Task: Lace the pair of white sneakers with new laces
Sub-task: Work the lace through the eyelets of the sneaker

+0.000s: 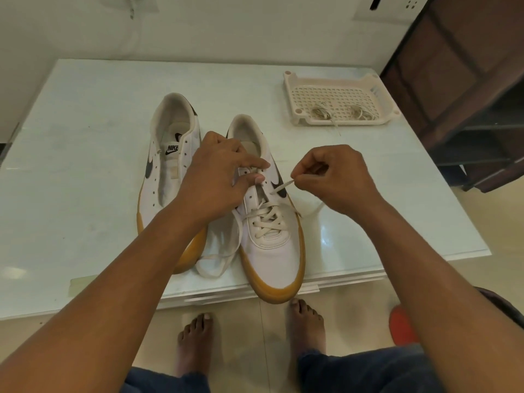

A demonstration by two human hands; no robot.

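Sneakers first: the right shoe (272,236) lies nearest me, toe hanging just over the table's front edge, heel pointing away, so its long axis runs straight out from my body. Its lower eyelets are already crossed with lace (268,219); the upper ones look bare. My right hand (337,180) is clenched, pinching the lace tip (283,186) between thumb and fingers just off the shoe's right flank. That tip points left, back toward the right-hand row of eyelets. My left hand (218,177) rests over the tongue, forefinger and thumb spread at the upper eyelets, pressing or steadying the flap rather than gripping anything I can make out. I judge the coming move turns on this: the tip lies right of the eyelet row and must travel left across the shoe's axis, so the right hand is the nearer one to feed it. The lace's other end trails loose in a loop (218,262) down the shoe's left side.

Beyond my left arm sits the left shoe (167,177), parallel, heel away, seemingly not yet laced.

Further back and right, a perforated tray (334,92) holds two bundles of laces (320,112).

The table (85,137) is pale, glossy and reflective. A light wall stands behind, with dark wooden furniture (459,80) to the right.
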